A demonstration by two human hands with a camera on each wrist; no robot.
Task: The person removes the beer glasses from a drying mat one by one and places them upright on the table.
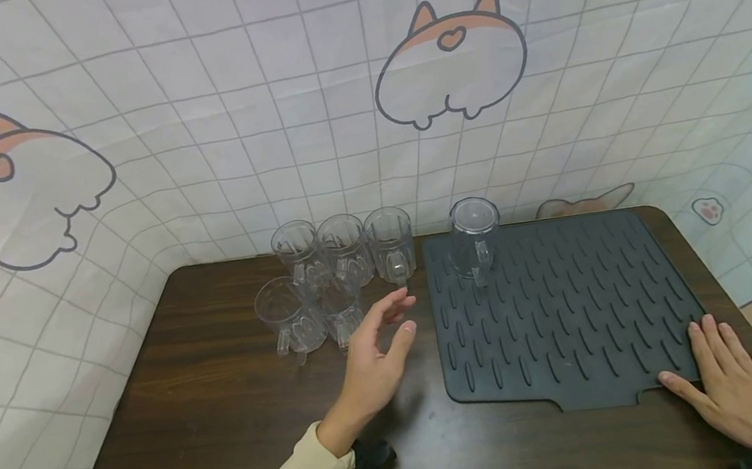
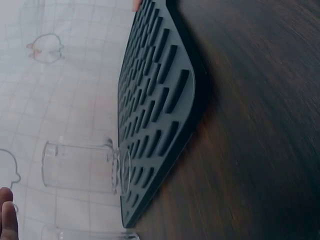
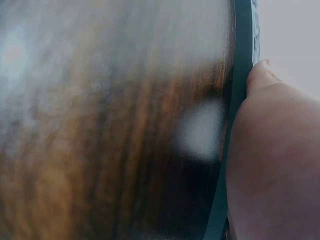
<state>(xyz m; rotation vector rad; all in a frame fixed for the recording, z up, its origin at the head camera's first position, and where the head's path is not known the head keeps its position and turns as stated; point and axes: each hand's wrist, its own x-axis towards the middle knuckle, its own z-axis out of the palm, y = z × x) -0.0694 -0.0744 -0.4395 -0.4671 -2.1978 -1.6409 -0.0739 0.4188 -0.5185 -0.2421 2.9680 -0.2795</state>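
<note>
My left hand [image 1: 370, 361] hovers over the table with its fingers loosely bent and nothing between thumb and fingers. Its fingertips are just in front of the handle of a clear glass mug [image 1: 390, 233] in the back row. Several more glass mugs [image 1: 291, 316] stand close together left of the hand. On the dark ribbed mat [image 1: 563, 314], near its back left corner, stands one mug [image 1: 475, 235] that looks upside down. My right hand [image 1: 736, 384] lies flat with spread fingers at the mat's front right corner. The left wrist view shows a glass mug [image 2: 80, 167] against the mat.
The brown wooden table [image 1: 196, 421] bears everything. Behind and beside it hangs a white grid-patterned cloth [image 1: 311, 142] with cartoon corgis. A small black object [image 1: 374, 458] shows under the left wrist.
</note>
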